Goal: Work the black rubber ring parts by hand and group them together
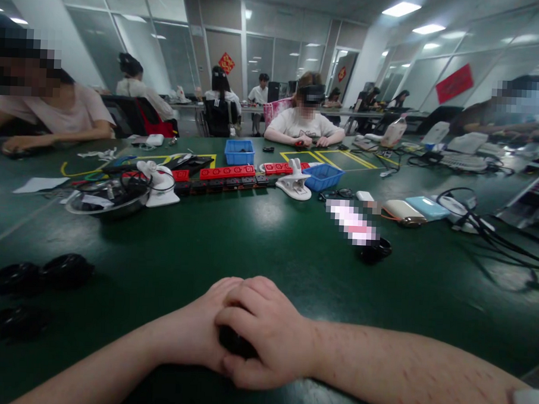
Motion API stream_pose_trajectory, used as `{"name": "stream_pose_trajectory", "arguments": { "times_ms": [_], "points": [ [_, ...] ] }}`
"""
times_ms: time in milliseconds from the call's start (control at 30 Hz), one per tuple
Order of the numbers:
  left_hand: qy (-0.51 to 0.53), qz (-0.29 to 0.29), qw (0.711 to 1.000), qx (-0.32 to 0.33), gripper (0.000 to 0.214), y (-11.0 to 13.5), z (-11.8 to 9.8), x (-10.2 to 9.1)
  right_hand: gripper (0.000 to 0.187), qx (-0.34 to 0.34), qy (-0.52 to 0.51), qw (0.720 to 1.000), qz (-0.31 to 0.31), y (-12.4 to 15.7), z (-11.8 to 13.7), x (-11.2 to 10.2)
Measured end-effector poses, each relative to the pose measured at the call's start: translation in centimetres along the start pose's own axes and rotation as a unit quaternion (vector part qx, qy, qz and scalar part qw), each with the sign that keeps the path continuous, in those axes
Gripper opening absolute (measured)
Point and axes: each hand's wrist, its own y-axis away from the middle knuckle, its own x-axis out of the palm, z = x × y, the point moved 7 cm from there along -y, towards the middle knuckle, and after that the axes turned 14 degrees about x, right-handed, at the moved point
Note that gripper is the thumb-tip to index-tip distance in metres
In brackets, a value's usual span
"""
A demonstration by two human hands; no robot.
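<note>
Low over the near edge of the green table (196, 240), my two hands are together around a dark rounded part (236, 342). My right hand (266, 333) wraps it from above and the right, with its thumb low. My left hand (201, 327) is closed against its left side, and those fingers are mostly hidden behind the right hand. Only a black patch of the part shows, so I cannot tell its exact kind. Several glossy black rounded parts (67, 270) lie on the table to the left. Another black ring-like part (374, 250) sits at the right, beside a lit, blurred-out screen (351, 222).
A metal bowl (109, 201) of dark pieces stands back left, near white clip bases (293, 182). Red and black socket strips (226, 175) and blue bins (324, 177) line the middle. Black cables (487, 229) sprawl right. A person (304, 117) sits opposite.
</note>
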Motion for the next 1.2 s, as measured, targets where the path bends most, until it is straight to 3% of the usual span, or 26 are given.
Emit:
{"name": "stream_pose_trajectory", "arguments": {
  "times_ms": [67,133,233,333,600,767,833,967,1033,1100,1200],
  "points": [
    [0.002,-0.028,0.999,-0.016,0.067,0.1,-0.1,0.5,0.042,0.050,0.013,0.998,-0.025,0.0,-0.6,-0.2],
    [0.006,-0.081,0.996,-0.037,0.054,0.1,0.1,0.6,0.048,0.096,0.031,0.994,-0.031,0.0,-1.1,-0.1],
    [0.006,-0.131,0.988,-0.081,0.039,0.3,1.1,0.1,0.040,0.162,0.048,0.986,-0.008,-0.2,-2.2,0.1],
    [-0.016,-0.138,0.983,-0.119,0.037,0.5,2.2,-0.8,0.032,0.208,0.012,0.978,0.009,-0.4,-3.1,0.0],
    [-0.027,-0.045,0.997,-0.060,0.021,0.5,3.1,-1.8,0.023,0.118,-0.131,0.984,-0.007,-0.3,-2.3,-0.4],
    [-0.007,-0.017,0.999,-0.033,0.019,0.7,3.6,-1.9,0.021,0.077,-0.148,0.986,0.013,-0.5,-1.6,-0.3],
    [0.005,-0.021,0.999,-0.045,0.027,0.9,4.0,-1.9,0.019,0.080,-0.146,0.986,0.009,-0.5,-1.7,-0.4],
    [0.028,-0.062,0.992,-0.102,0.086,1.4,4.2,-1.9,0.032,0.121,-0.129,0.984,-0.020,-0.3,-2.3,-0.9],
    [0.013,-0.079,0.990,-0.115,0.102,1.2,3.5,-1.6,0.039,0.166,-0.112,0.979,-0.031,-0.3,-2.9,-1.0],
    [-0.024,-0.089,0.989,-0.119,0.090,0.8,2.4,-1.2,0.042,0.203,-0.096,0.974,-0.023,-0.3,-3.4,-0.9],
    [-0.073,-0.117,0.979,-0.151,0.045,0.5,1.4,-1.2,0.035,0.229,-0.077,0.970,-0.002,-0.4,-3.7,-0.5]
  ]
}}
